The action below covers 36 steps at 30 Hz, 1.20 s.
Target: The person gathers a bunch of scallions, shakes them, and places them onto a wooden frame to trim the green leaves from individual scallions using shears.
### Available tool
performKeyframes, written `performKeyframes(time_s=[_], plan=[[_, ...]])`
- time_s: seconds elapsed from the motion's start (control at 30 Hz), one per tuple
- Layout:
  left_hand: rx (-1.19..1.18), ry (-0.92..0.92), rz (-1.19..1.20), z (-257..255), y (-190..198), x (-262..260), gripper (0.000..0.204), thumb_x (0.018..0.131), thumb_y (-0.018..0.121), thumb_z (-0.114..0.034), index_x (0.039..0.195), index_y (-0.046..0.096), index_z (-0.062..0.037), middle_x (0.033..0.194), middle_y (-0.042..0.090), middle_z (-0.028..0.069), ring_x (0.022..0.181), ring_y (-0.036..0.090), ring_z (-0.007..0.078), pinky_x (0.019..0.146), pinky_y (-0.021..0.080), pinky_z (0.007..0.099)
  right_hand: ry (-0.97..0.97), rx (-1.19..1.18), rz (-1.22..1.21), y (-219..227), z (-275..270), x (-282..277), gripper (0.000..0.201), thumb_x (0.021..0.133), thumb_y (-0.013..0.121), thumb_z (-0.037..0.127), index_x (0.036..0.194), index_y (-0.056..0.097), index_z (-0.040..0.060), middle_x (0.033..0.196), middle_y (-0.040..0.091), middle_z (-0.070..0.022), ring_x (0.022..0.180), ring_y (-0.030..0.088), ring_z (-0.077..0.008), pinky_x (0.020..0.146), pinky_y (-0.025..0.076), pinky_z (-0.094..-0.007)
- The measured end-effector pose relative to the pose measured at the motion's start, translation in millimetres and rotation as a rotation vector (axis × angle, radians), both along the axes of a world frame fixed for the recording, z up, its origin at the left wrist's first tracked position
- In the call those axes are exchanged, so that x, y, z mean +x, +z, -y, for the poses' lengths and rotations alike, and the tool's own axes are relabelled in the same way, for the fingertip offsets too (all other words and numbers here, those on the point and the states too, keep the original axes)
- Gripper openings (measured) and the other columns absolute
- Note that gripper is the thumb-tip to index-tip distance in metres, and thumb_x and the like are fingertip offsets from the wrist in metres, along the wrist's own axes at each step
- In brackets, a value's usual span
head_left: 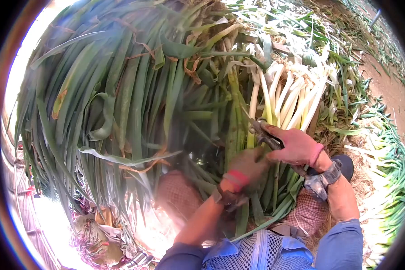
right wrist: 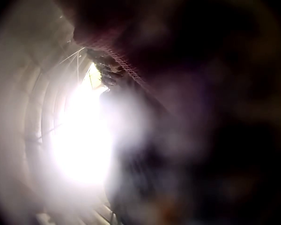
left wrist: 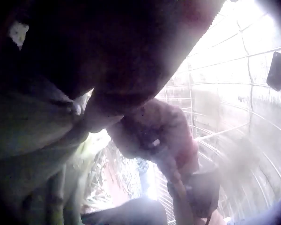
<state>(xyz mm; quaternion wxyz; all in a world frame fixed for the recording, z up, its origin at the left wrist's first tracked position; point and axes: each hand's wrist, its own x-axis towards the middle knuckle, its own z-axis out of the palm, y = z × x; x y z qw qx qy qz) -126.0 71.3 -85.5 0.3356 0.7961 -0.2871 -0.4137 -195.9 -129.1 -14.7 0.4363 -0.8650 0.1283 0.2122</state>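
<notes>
A bunch of leek-like green onions [head_left: 297, 96] lies across the person's lap, white stems and roots pointing away, green leaves toward the body. In the head view the gloved right hand [head_left: 297, 145] reaches over the stems from the right. Between its thumb and fingers it grips a dark, metal-looking tool [head_left: 266, 134], which lies against the stems. The gloved left hand [head_left: 248, 165] is blurred, close below the tool and over the green stalks; I cannot tell how its fingers close. In the left wrist view, pale stalks [left wrist: 33, 126] run beside the dark near hand. The right wrist view is mostly dark and glare.
A large heap of long green onion leaves [head_left: 117, 90] rises at the left and front. Loose leaves and trimmings [head_left: 342, 72] cover the ground beyond the bunch. More green onions [head_left: 391, 180] lie in a row at the right. The person's checked trouser knee [head_left: 308, 209] supports the leaves.
</notes>
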Motion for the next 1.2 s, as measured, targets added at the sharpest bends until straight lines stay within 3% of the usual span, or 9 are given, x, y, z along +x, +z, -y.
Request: performKeyframes(time_s=[0.1, 0.23, 0.33, 0.5, 0.57, 0.77, 0.83, 0.97, 1.2], plan=[[-0.009, 0.041, 0.186, -9.9, -17.9, 31.3, 0.048, 0.096, 0.072, -0.040, 0.129, 0.074, -0.0056, 0.112, 0.077, 0.0215, 0.105, 0.076, 0.0329, 0.093, 0.057, 0.0400, -0.012, -0.185, -0.107, -10.4, -1.7, 18.9, 0.091, 0.081, 0.076, 0.044, 0.161, 0.046, 0.0116, 0.087, 0.074, -0.0237, 0.084, 0.074, -0.0378, 0.082, 0.057, -0.0436], [-0.064, 0.239, 0.048, -9.8, -10.8, 75.2, 0.042, 0.098, 0.073, -0.025, 0.130, 0.071, 0.0029, 0.119, 0.079, 0.0149, 0.106, 0.074, 0.0196, 0.095, 0.055, 0.0339, 0.090, -0.207, -0.200, 2.5, -7.8, 32.4, 0.085, 0.082, 0.071, 0.042, 0.159, 0.047, 0.0148, 0.095, 0.076, -0.0233, 0.089, 0.075, -0.0400, 0.085, 0.058, -0.0473], [-0.077, 0.282, 0.051, 3.3, -22.0, 100.6, 0.043, 0.099, 0.073, -0.025, 0.132, 0.071, 0.0021, 0.120, 0.079, 0.0146, 0.105, 0.074, 0.0176, 0.096, 0.055, 0.0328, 0.005, -0.250, -0.105, -11.0, -1.6, 57.3, 0.083, 0.082, 0.070, 0.039, 0.158, 0.049, 0.0141, 0.096, 0.076, -0.0236, 0.089, 0.075, -0.0395, 0.085, 0.059, -0.0470], [0.007, 0.277, 0.184, 30.3, -43.8, 127.6, 0.056, 0.096, 0.074, -0.030, 0.139, 0.065, 0.0031, 0.131, 0.074, 0.0218, 0.119, 0.073, 0.0311, 0.104, 0.052, 0.0379, -0.020, -0.384, 0.065, -37.2, 21.8, 100.0, 0.080, 0.082, 0.071, 0.043, 0.156, 0.052, 0.0174, 0.099, 0.076, -0.0247, 0.094, 0.074, -0.0426, 0.087, 0.059, -0.0500], [0.036, 0.287, 0.445, 39.3, -75.0, 133.4, 0.064, 0.093, 0.075, -0.034, 0.144, 0.061, 0.0020, 0.136, 0.069, 0.0258, 0.125, 0.068, 0.0386, 0.105, 0.052, 0.0415, -0.020, -0.423, 0.091, -45.4, 30.1, 117.3, 0.080, 0.082, 0.071, 0.042, 0.156, 0.053, 0.0175, 0.100, 0.076, -0.0241, 0.096, 0.074, -0.0429, 0.089, 0.058, -0.0502], [0.062, 0.335, 0.213, 68.9, -66.0, 138.3, 0.064, 0.091, 0.077, -0.026, 0.146, 0.059, 0.0027, 0.129, 0.073, 0.0263, 0.118, 0.072, 0.0358, 0.100, 0.054, 0.0425, -0.059, -0.497, 0.188, -67.7, 51.8, 178.4, 0.077, 0.084, 0.073, 0.038, 0.155, 0.053, 0.0162, 0.110, 0.075, -0.0259, 0.102, 0.072, -0.0443, 0.094, 0.057, -0.0510], [-0.024, 0.355, 0.086, 68.1, -103.2, 149.9, 0.060, 0.091, 0.078, -0.021, 0.144, 0.061, 0.0026, 0.123, 0.075, 0.0231, 0.110, 0.073, 0.0312, 0.096, 0.055, 0.0410, -0.083, -0.473, 0.202, -68.3, 54.7, 185.4, 0.078, 0.084, 0.073, 0.038, 0.156, 0.052, 0.0164, 0.109, 0.075, -0.0262, 0.102, 0.073, -0.0443, 0.093, 0.057, -0.0505], [-0.100, 0.366, 0.025, 63.3, -109.4, 154.0, 0.051, 0.087, 0.082, -0.012, 0.135, 0.069, 0.0012, 0.109, 0.078, 0.0135, 0.093, 0.072, 0.0186, 0.086, 0.056, 0.0356, -0.055, -0.410, 0.100, -63.5, 48.8, 158.4, 0.081, 0.084, 0.074, 0.039, 0.158, 0.050, 0.0178, 0.105, 0.075, -0.0265, 0.098, 0.074, -0.0436, 0.091, 0.058, -0.0488], [-0.097, 0.379, -0.096, 49.1, -92.4, 128.4, 0.049, 0.083, 0.086, -0.014, 0.127, 0.074, 0.0020, 0.106, 0.079, 0.0120, 0.091, 0.071, 0.0171, 0.084, 0.056, 0.0344, -0.014, -0.161, -0.101, -17.0, 12.5, 31.4, 0.083, 0.086, 0.072, 0.044, 0.161, 0.045, 0.0208, 0.094, 0.074, -0.0234, 0.090, 0.074, -0.0417, 0.086, 0.058, -0.0477]])
